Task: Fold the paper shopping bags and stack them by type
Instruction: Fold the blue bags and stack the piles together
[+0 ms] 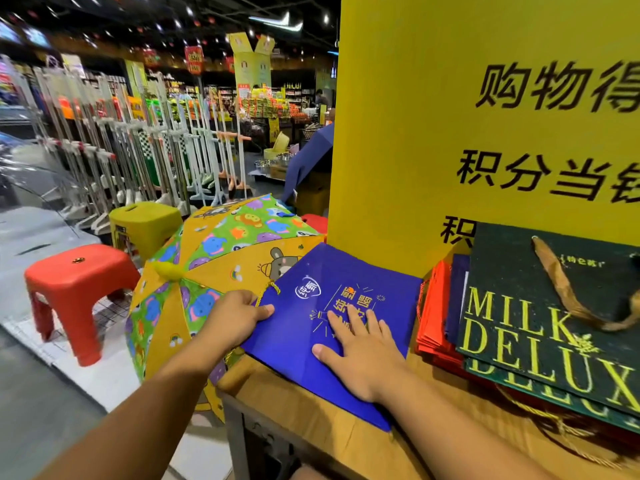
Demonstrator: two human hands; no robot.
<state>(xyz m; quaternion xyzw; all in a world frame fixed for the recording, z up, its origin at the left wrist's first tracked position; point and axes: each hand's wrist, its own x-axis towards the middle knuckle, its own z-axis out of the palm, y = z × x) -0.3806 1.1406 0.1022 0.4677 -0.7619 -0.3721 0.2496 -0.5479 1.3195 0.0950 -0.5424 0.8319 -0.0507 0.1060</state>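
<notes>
Left hand (232,318), right hand (362,356) on blue bag (294,344)

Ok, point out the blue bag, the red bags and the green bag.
blue bag (349,271): head view, bare upper face.
red bags (434,313): head view, exposed red face.
green bag (502,268): head view, plain face above the lettering.
</notes>
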